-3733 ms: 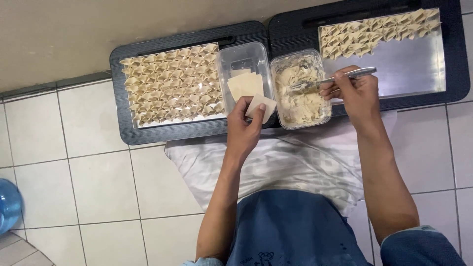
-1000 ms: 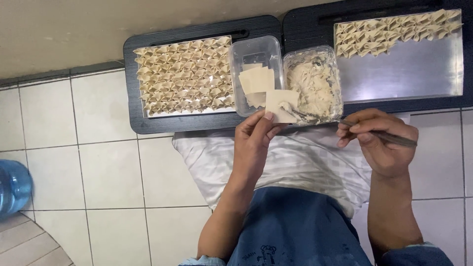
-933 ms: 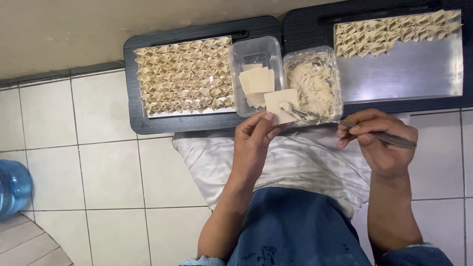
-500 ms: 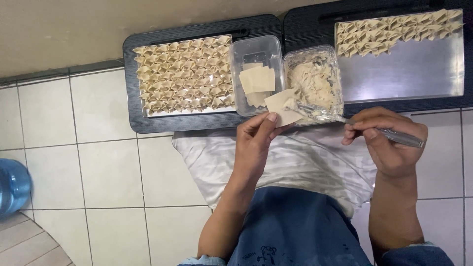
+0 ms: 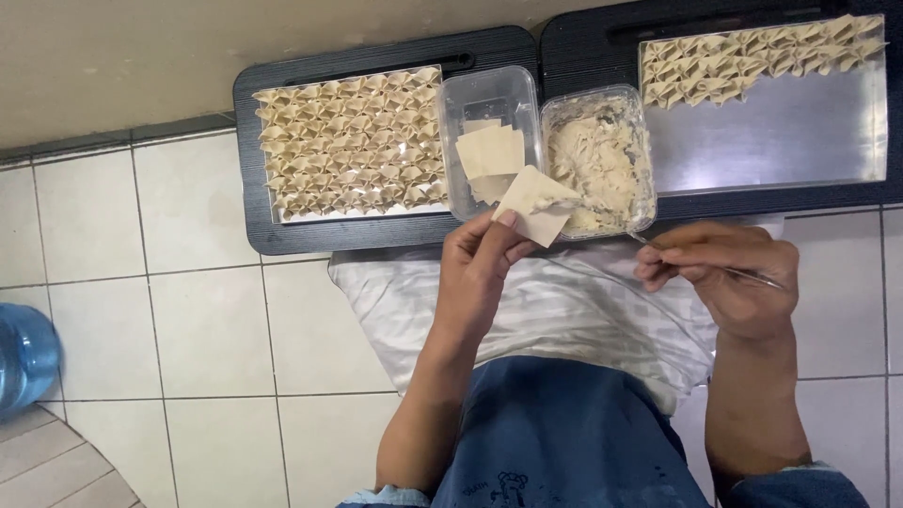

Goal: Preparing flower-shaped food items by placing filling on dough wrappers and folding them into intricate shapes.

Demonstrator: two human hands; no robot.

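Note:
My left hand (image 5: 484,263) pinches a pale square dumpling wrapper (image 5: 536,203) with a bit of filling on it, held over the near edge of two clear tubs. One tub (image 5: 472,102) holds a stack of flat wrappers (image 5: 489,155); the other tub (image 5: 640,141) holds pale minced filling (image 5: 594,160). My right hand (image 5: 729,277) grips a thin metal utensil (image 5: 743,274) just right of the filling tub, its tip pointing toward the tub. A black tray (image 5: 254,160) on the left is packed with folded dumplings (image 5: 348,141). A second tray (image 5: 781,132) on the right carries rows of dumplings (image 5: 752,56) along its far edge.
A white striped cloth (image 5: 564,320) lies over my lap, above blue trousers (image 5: 564,442). White floor tiles (image 5: 141,310) spread to the left. A blue water bottle (image 5: 23,353) stands at the far left edge, beside a tiled step (image 5: 56,466).
My right hand has drawn the utensil back from the filling tub toward the right. My left hand has lifted the wrapper, now carrying filling, slightly and started folding it.

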